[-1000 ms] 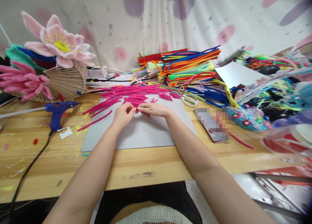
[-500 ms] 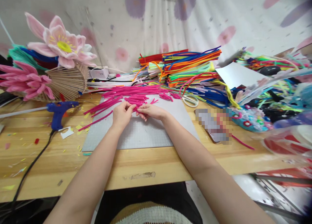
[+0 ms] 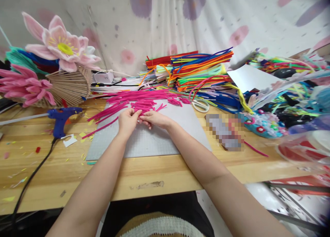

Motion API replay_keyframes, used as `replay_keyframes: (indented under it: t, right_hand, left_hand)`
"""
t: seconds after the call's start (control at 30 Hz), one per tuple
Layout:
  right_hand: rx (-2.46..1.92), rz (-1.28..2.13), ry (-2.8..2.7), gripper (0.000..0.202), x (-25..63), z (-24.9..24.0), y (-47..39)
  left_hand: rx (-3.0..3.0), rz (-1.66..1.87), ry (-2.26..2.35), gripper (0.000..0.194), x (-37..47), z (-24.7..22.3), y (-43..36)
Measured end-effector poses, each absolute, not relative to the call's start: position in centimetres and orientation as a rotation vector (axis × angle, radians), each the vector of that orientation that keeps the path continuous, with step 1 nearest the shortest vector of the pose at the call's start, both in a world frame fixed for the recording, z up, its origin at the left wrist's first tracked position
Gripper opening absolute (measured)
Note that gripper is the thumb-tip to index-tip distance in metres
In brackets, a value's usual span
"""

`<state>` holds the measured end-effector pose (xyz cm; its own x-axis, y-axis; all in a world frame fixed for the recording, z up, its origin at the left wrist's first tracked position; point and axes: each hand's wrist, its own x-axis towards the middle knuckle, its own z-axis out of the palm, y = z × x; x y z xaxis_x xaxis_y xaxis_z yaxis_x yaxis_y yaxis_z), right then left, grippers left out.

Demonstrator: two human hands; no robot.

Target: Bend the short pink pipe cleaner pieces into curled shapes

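Observation:
Over the grey cutting mat (image 3: 160, 140), my left hand (image 3: 129, 122) and my right hand (image 3: 156, 119) meet with their fingertips pinched together. Between them is a short magenta pipe cleaner (image 3: 140, 114), mostly covered by the fingers. Just beyond the fingertips lies a heap of short magenta pipe cleaner pieces (image 3: 143, 104). Longer magenta pipe cleaners (image 3: 109, 110) spread left of my left hand and behind the heap. Two small leaf-like magenta loops (image 3: 175, 102) rest on the mat to the right.
White-handled scissors (image 3: 200, 106) lie at the mat's right, near a blurred-out phone-like object (image 3: 224, 132). A blue glue gun (image 3: 63, 118) with its cord is at left, below pipe cleaner flowers (image 3: 65, 48). Bundles of coloured pipe cleaners (image 3: 202, 67) are stacked behind.
Both hands have shifted slightly left, still pinching the magenta piece together. The whole view has moved a little; the things on the table look unchanged.

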<state>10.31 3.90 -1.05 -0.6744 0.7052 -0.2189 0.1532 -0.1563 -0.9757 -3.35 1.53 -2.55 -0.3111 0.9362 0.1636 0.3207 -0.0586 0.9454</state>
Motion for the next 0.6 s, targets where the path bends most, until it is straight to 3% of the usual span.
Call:
replay_keyframes:
  t: [0.23,0.43,0.6]
  right_hand:
    - [-0.904,1.907,-1.652,0.024,9.6,-1.6,3.8]
    - [-0.927,1.872,-1.675,0.027,9.7,-1.6,3.6]
    - [-1.002,1.81,-1.543,0.03,8.8,-2.0,3.8]
  left_hand:
    - [1.211,1.418,1.396,0.03,-3.6,-2.0,1.7]
    - [1.231,1.643,1.514,0.018,-4.4,-2.2,2.1]
    - [1.01,1.506,1.187,0.025,-3.6,-2.3,2.0]
